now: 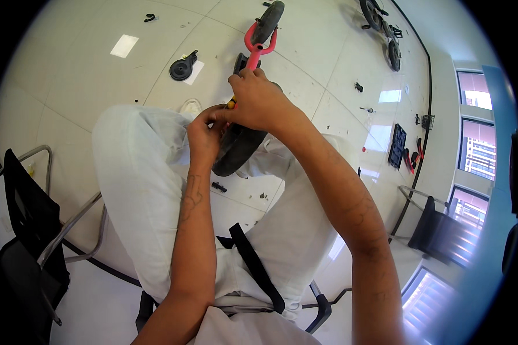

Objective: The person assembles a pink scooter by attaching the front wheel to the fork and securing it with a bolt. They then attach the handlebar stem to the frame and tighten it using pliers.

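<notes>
While we sit with the small red bike frame (258, 47) held between our knees, its black rear wheel (236, 150) rests against our thighs and its front wheel (269, 22) points away over the tiled floor (328, 69). Our right hand (262, 99) closes around a yellow-handled tool (231, 103) at the wheel's top; our left hand (203, 137) pinches beside it, fingers curled shut. We judge the frame light and rigid, best held by its tube, and the tyre grippy.
</notes>
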Action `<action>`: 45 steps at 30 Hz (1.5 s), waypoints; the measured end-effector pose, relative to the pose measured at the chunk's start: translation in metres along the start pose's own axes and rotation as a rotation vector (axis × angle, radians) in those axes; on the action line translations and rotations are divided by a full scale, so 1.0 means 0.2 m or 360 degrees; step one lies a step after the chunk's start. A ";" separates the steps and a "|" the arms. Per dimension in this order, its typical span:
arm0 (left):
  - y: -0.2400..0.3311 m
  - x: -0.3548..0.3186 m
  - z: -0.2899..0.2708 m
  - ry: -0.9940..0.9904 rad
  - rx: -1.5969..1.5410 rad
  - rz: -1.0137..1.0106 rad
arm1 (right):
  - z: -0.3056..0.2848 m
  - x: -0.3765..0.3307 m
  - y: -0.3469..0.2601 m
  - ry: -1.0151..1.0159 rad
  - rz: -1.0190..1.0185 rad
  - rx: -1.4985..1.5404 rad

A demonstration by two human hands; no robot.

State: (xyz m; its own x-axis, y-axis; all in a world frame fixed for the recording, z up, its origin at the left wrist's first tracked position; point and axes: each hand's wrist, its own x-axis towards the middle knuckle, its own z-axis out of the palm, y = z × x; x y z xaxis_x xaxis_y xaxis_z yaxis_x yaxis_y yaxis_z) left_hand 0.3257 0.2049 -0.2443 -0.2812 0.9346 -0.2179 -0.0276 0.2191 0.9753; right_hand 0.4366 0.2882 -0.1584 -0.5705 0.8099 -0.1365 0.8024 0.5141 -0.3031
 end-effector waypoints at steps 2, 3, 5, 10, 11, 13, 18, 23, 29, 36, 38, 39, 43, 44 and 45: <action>0.01 0.01 -0.01 -0.0046 0.0142 -0.0088 | 0.00 0.01 0.00 0.0019 0.0051 0.0019; 0.02 0.01 0.00 -0.0072 0.0211 -0.0131 | 0.00 0.02 0.00 0.0029 0.0080 0.0026; -0.02 0.03 -0.01 -0.0015 -0.0094 -0.0092 | 0.02 0.04 0.04 0.0087 0.0004 0.0045; -0.20 0.08 -0.07 0.0257 -0.0368 -0.0475 | -0.04 0.09 0.13 -0.0168 0.0048 0.0239; -0.23 0.07 -0.07 0.0199 -0.0338 -0.0488 | -0.07 0.10 0.14 -0.0239 0.0067 0.0286; -0.22 0.06 -0.04 0.0063 -0.0276 -0.0522 | -0.08 0.11 0.20 -0.0280 0.0082 0.0374; -0.17 0.05 -0.01 -0.0125 -0.0252 -0.0530 | -0.06 0.18 0.34 -0.0338 0.0063 0.0513; -0.16 0.05 0.01 -0.0192 -0.0309 -0.0614 | 0.02 0.28 0.53 -0.0499 0.0115 0.0775; -0.21 0.06 0.01 -0.0143 -0.0126 -0.0539 | 0.08 0.36 0.66 -0.0782 0.0225 0.1118; -0.13 0.08 0.00 -0.0072 -0.0005 -0.0639 | -0.01 0.32 0.51 -0.0629 0.0141 0.0758; -0.15 0.09 0.00 -0.0087 0.0017 -0.0563 | -0.05 0.26 0.43 -0.0499 0.0143 0.0625; -0.16 0.09 0.00 -0.0101 0.0026 -0.0525 | -0.08 0.23 0.38 -0.0425 0.0137 0.0558; -0.11 0.09 0.00 -0.0173 0.0007 -0.0600 | -0.05 0.07 0.15 0.0103 -0.0026 0.0293; -0.12 0.09 0.00 -0.0198 -0.0064 -0.0617 | -0.03 0.01 0.09 0.0159 -0.0005 0.0201; -0.13 0.08 -0.01 -0.0218 -0.0133 -0.0636 | -0.03 -0.04 0.02 0.0214 0.0010 0.0113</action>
State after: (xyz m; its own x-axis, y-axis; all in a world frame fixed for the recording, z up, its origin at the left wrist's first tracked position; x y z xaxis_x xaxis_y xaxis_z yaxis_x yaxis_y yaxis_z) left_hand 0.3199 0.2143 -0.2727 -0.1031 0.8107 -0.5763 -0.1874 0.5532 0.8117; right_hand 0.4446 0.2851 -0.1527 -0.5332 0.8459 -0.0126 0.7888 0.4917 -0.3689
